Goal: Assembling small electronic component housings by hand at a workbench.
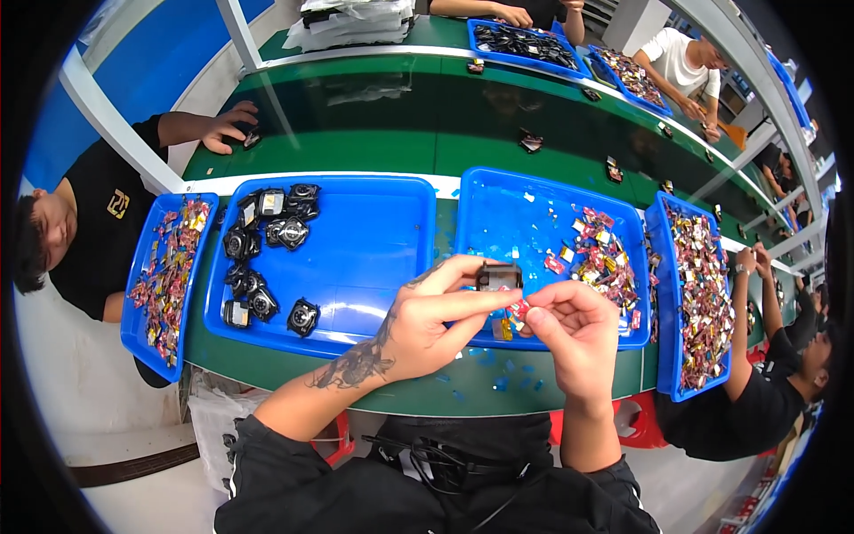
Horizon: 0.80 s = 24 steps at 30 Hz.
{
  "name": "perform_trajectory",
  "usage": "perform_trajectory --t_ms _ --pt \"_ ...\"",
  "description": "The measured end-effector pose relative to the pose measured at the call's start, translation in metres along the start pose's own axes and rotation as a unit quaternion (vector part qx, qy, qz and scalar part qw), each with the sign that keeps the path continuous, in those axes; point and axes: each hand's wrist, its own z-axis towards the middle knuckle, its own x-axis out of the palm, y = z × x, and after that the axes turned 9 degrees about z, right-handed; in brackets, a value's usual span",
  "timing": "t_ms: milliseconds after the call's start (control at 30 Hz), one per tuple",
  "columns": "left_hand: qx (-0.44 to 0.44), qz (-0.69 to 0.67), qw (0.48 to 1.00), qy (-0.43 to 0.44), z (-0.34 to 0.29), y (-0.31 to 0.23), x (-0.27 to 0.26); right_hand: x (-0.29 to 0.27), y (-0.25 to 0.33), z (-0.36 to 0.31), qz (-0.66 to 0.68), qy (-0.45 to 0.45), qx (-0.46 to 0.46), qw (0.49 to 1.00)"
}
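Note:
My left hand [429, 322] is closed on a small black square housing with a grey face [498, 277], its index finger stretched along the near side. Beside it, my right hand [576, 336] pinches a small red part [519, 308] between thumb and fingertips, close to the left fingertips. Both hands are over the near left edge of a blue tray [551, 185]. In that tray lie a heap of small red, white and yellow parts [607, 267] and scattered blue film bits. Several black housings [263, 303] rest at the left side of another blue tray [356, 262].
Narrower blue trays of mixed small parts stand at the far left [201, 267] and far right [661, 294]. Beyond them runs a green conveyor belt [356, 116] with single black pieces on it. A co-worker's hand [229, 125] touches one piece. Other people sit across and at right.

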Motion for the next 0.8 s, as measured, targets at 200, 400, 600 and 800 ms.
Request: perform_trajectory --t_ms 200,400,600,800 --pt "0.037 0.085 0.996 0.015 0.0 0.001 0.001 -0.005 0.006 -0.004 -0.006 0.019 -0.007 1.0" --pt "-0.005 0.066 0.998 0.01 -0.001 -0.003 0.003 -0.01 0.006 -0.009 -0.21 0.031 -0.105 0.971" --pt "-0.089 -0.013 0.992 0.085 -0.002 -0.002 0.003 -0.007 0.004 -0.001 -0.321 0.043 -0.192 0.926" --pt "-0.196 -0.039 0.968 0.15 -0.003 -0.002 0.0 -0.009 0.006 -0.004 -0.246 0.041 -0.047 0.967"
